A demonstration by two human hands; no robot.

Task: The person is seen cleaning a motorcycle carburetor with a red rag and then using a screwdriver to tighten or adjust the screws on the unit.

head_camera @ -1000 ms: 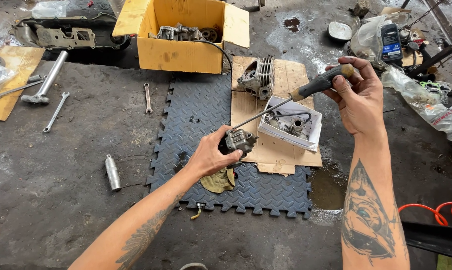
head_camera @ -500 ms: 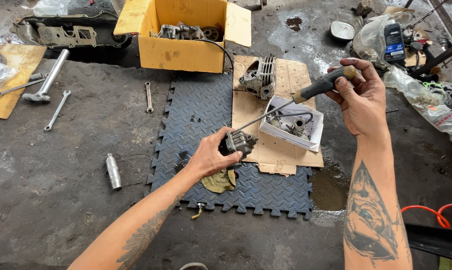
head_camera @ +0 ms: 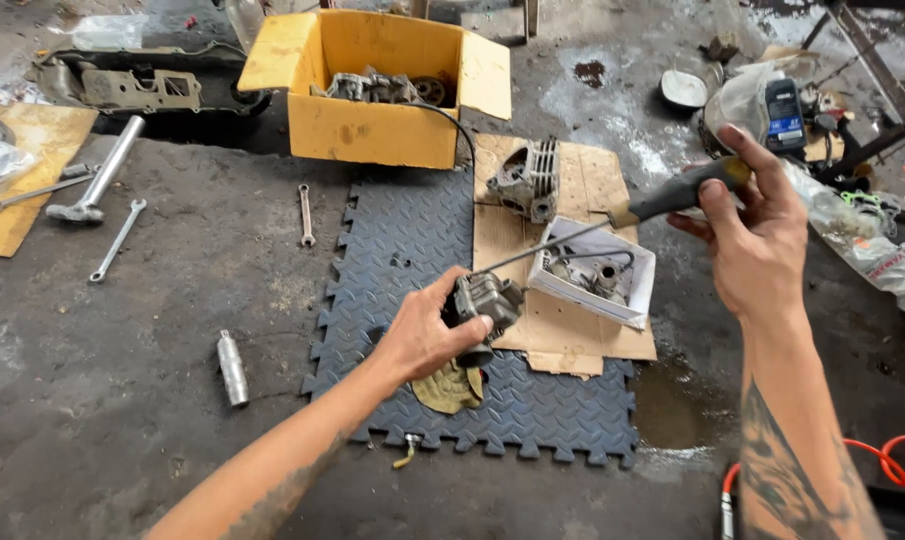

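My left hand [head_camera: 425,338] grips a small grey metal engine part [head_camera: 489,301] just above a dark foam floor mat [head_camera: 403,240]. In my right hand [head_camera: 751,240] is a long screwdriver [head_camera: 613,222] with a dark handle. Its thin shaft slants down to the left, and the tip meets the top of the engine part. A yellowish rag [head_camera: 451,387] lies on the mat under my left hand.
A finned cylinder [head_camera: 526,181] and a white tray of parts [head_camera: 595,272] sit on cardboard [head_camera: 584,330]. Behind stands a yellow box [head_camera: 371,128] of metal parts. Wrenches [head_camera: 306,213], a hammer [head_camera: 101,182] and a metal cylinder [head_camera: 232,366] lie left. Clutter [head_camera: 833,170] lies right.
Both hands hold almost the same pose. The right hand and screwdriver handle shifted slightly; the tip stays on the engine part.
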